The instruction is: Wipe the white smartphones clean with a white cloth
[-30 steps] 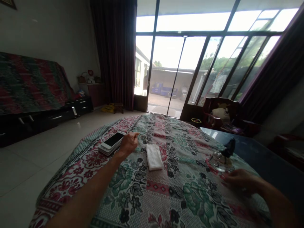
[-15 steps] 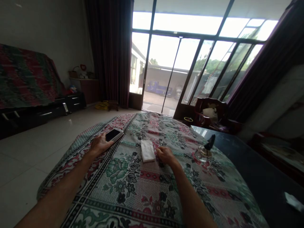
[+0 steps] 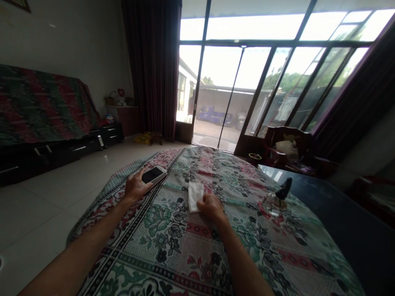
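Observation:
On the left part of the table, my left hand (image 3: 136, 186) grips the near left end of a white smartphone (image 3: 153, 175), its dark screen facing up. A folded white tissue (image 3: 195, 196) lies near the middle of the flowered tablecloth (image 3: 157, 218). My right hand (image 3: 212, 205) is closed at the tissue's right edge, with the thumb on top and the other fingers curled beside it. The undersides of those fingers are hidden.
To the right stands a clear glass dish (image 3: 273, 204) with a black object (image 3: 284, 189) upright in it. Beyond the cloth's right edge is a dark table (image 3: 327, 205). A wooden chair (image 3: 288, 150) and a glass door (image 3: 228, 98) are farther back.
My right hand has moved from beside the tissue onto its right edge and taken hold. The left hand keeps its grip on the smartphone. The whole view has shifted slightly.

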Motion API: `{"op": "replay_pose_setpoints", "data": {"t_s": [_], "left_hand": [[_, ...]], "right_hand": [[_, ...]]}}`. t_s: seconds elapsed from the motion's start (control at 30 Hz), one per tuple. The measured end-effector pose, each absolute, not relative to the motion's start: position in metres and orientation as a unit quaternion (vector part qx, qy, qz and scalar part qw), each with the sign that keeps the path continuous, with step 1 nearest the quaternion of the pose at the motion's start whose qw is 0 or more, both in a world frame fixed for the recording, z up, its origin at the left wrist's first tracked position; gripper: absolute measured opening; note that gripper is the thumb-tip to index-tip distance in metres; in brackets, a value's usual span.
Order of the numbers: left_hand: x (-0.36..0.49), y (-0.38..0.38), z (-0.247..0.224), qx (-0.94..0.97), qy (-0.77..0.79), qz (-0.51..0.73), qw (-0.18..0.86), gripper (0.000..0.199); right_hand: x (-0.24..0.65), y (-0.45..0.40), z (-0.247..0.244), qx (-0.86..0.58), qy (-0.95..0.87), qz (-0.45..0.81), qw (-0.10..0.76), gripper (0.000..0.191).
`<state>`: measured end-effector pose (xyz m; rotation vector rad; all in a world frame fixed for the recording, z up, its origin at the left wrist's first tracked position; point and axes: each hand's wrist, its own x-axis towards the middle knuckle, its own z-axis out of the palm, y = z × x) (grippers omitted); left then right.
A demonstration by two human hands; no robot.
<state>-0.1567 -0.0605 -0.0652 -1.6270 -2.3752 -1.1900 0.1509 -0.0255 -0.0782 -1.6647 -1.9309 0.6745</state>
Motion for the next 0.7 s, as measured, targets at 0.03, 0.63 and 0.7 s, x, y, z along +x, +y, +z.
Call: {"op": "replay_pose_setpoints", "data": {"t_s": [0.03, 0.63, 0.7], "left_hand": [[-0.155, -0.061, -0.065, -0.536, -0.756, -0.374, 0.03, 0.055], [-0.004, -0.053, -0.092, -0.609, -0.599, -0.474, -0.212, 0.056], [0.005, -0.055, -0.093, -0.621, -0.584, -0.473, -0.223, 0.057]], "right_hand": [[0.15, -0.025, -0.08, -0.607, -0.701, 0.258, 0.271, 0.019], [0.246, -0.004, -0.091, -0.622, -0.512, 0.35, 0.477, 0.037], [0.252, -0.005, -0.093, -0.623, -0.515, 0.356, 0.468, 0.035]]}}
